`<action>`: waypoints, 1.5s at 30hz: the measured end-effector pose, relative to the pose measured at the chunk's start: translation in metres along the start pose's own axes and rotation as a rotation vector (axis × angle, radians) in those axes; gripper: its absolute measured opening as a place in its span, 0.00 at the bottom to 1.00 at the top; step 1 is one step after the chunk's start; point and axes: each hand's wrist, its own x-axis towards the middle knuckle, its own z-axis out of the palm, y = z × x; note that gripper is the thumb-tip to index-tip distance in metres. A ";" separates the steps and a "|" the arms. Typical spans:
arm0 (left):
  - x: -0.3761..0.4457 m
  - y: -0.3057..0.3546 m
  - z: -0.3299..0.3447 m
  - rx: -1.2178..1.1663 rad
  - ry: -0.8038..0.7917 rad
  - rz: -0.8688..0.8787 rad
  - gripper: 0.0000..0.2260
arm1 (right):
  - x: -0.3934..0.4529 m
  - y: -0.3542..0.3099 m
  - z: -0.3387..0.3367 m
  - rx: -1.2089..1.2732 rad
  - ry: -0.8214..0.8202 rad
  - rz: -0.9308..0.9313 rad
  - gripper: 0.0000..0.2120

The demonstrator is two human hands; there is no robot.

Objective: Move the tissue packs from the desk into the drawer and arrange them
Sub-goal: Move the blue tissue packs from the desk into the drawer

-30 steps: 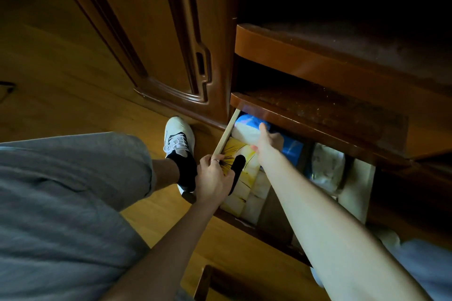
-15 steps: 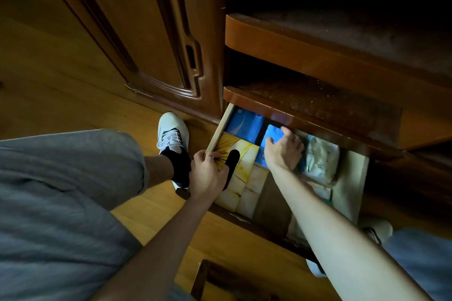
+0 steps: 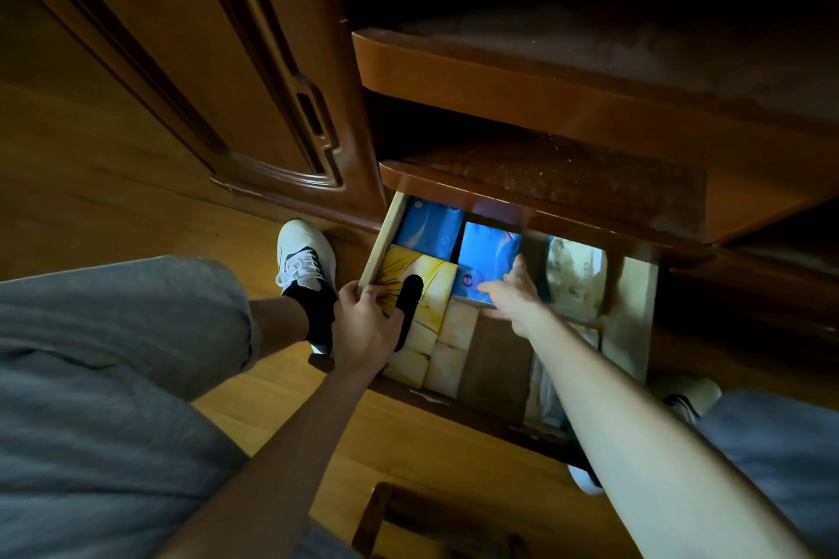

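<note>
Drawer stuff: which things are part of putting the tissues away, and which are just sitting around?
Part of the job:
- drawer
- two blue tissue packs
- yellow pack
- pale packs
- right hand on a blue pack
- left hand gripping the drawer side

Just there:
- white shoe
- cabinet door
- shelf
- light bag, contents unclear

The two tissue packs at the back of the drawer [image 3: 629, 322] are blue: one [image 3: 429, 226] plain blue with a small pale mark, the other [image 3: 488, 261] blue with a round dark badge. The pack [image 3: 426, 281] in front is yellow with thin black lines and a black oval. Below it the small packs [image 3: 447, 349] are cream. The bag [image 3: 574, 277] at the right is pale with faint print. The desk [image 3: 499, 91] and floor [image 3: 113, 195] are brown wood. The trousers [image 3: 113, 354] are grey, the shoe [image 3: 304, 254] is white, and the sock [image 3: 318, 309] is black.
</note>
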 end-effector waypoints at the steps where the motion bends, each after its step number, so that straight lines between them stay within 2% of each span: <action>1: 0.000 0.001 0.000 0.004 -0.001 -0.001 0.18 | -0.001 0.002 0.003 0.003 0.011 0.002 0.44; 5: -0.001 0.003 0.000 0.018 -0.011 -0.011 0.19 | -0.002 0.005 0.003 -0.166 0.091 -0.047 0.39; 9: -0.003 0.006 -0.002 0.021 -0.021 -0.014 0.19 | -0.003 0.006 -0.006 -0.178 0.019 -0.027 0.30; 12: -0.008 0.013 -0.003 0.087 -0.005 0.000 0.21 | -0.013 0.008 -0.012 -0.176 -0.024 -0.038 0.31; 16: -0.020 0.036 -0.007 0.234 0.067 0.131 0.21 | -0.039 0.009 -0.034 -0.260 -0.024 -0.125 0.37; 21: -0.041 0.085 -0.029 0.168 -0.022 0.311 0.24 | -0.082 0.004 -0.087 -0.263 -0.032 -0.238 0.27; 24: -0.059 0.118 -0.049 0.084 -0.040 0.408 0.25 | -0.119 0.000 -0.121 -0.229 0.026 -0.296 0.20; 27: -0.075 0.156 -0.082 0.075 0.069 0.657 0.23 | -0.166 -0.018 -0.156 -0.174 0.120 -0.435 0.13; 32: -0.101 0.247 -0.170 0.086 0.420 1.066 0.15 | -0.265 -0.092 -0.218 -0.102 0.191 -0.772 0.07; 35: -0.109 0.311 -0.219 0.044 0.601 1.222 0.12 | -0.313 -0.140 -0.258 -0.133 0.185 -0.947 0.07; 37: -0.106 0.350 -0.241 0.011 0.644 1.235 0.11 | -0.334 -0.168 -0.286 -0.117 0.216 -1.024 0.07; 39: -0.095 0.385 -0.255 0.004 0.621 1.199 0.12 | -0.340 -0.195 -0.312 -0.142 0.326 -1.058 0.08; 42: -0.065 0.426 -0.263 0.071 0.561 1.109 0.14 | -0.318 -0.230 -0.343 -0.212 0.536 -1.011 0.06; 45: -0.026 0.451 -0.258 0.158 0.498 1.027 0.16 | -0.281 -0.257 -0.363 -0.315 0.645 -0.930 0.09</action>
